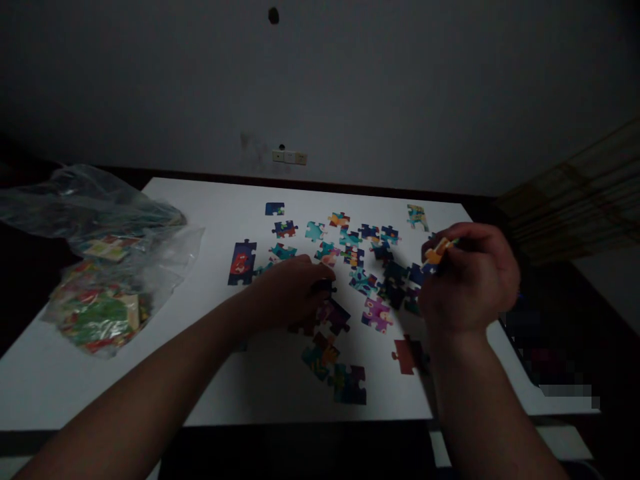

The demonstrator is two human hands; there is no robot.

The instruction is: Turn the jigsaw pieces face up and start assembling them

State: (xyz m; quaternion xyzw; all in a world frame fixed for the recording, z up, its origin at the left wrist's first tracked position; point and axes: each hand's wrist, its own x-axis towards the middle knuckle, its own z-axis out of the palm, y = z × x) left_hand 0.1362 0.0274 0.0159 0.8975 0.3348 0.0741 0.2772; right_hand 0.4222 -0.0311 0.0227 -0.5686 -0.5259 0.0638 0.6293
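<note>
My right hand (pixel 470 280) is raised over the right side of the white table, its fingers closed on an orange and blue puzzle piece (pixel 438 253). Lower and farther left, my left hand (pixel 293 290) has its fingers pinched at a dark puzzle piece (pixel 326 287), just above the scattered pieces. Around the hands lie many loose pieces, among them a purple piece (pixel 377 314), a teal spotted piece (pixel 363 281) and a red piece (pixel 405 357). A tall dark-blue piece with a red figure (pixel 243 263) lies left of my left hand. My left forearm covers some pieces.
Clear plastic bags (pixel 107 303) with more colourful pieces rest on the table's left side. The white table (pixel 210 193) stands near a grey wall with sockets (pixel 289 157). A pale piece (pixel 417 217) lies by the far right edge.
</note>
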